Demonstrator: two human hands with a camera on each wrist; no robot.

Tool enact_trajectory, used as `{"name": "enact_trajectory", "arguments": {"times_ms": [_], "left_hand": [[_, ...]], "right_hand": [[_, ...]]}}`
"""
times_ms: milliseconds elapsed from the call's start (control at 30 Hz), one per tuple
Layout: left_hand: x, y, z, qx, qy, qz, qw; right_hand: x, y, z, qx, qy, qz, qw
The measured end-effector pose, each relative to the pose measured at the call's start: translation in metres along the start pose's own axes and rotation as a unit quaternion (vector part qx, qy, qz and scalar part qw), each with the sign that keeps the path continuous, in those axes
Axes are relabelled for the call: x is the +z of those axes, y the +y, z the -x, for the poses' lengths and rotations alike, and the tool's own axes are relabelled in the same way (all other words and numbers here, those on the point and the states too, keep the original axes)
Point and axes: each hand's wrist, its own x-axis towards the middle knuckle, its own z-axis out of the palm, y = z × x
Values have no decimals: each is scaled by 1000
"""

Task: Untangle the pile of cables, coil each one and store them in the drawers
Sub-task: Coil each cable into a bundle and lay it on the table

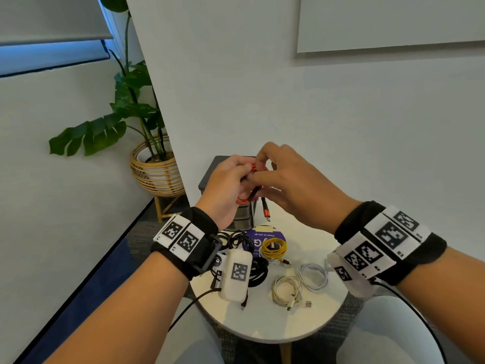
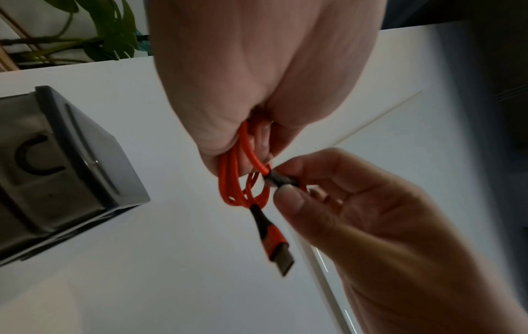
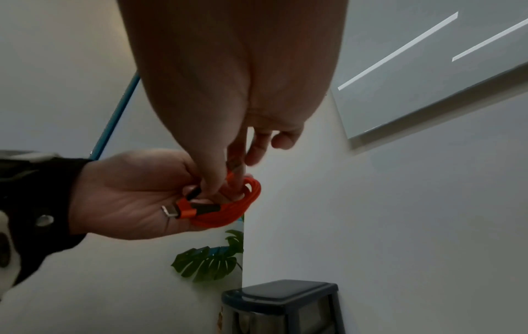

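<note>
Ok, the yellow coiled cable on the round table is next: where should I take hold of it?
Pinch across the bundled loops of the yellow coiled cable from above, at its far arc. It lies flat on the white round table, its connector end trailing toward you, so gripping all loops together should keep the coil intact.

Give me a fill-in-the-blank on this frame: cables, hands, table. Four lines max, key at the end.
1. Both hands hold the ____ cable above the drawer unit.
2. The left hand holds its loops; the right hand pinches one ____.
3. The coiled ____ cable lies on the round table beside the purple sticker.
4. Two ____ cables lie coiled near the right wrist.

Missing words: orange; connector; yellow; white
</note>
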Motion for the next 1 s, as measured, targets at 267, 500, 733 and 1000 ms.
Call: {"name": "enact_trajectory", "arguments": {"times_ms": [267,500,733,1000], "left_hand": [[0,1,2,7,27,46,999],[3,9,9,52,40,42,997],[4,16,11,75,-20,40,996],[0,15,11,83,-70,46,993]], "right_hand": [[26,2,2,21,81,-101,991],[36,1,5,180,155,-292,926],[18,-8,-4,287,141,-584,746],[1,6,-12,320,68,-677,659]]}}
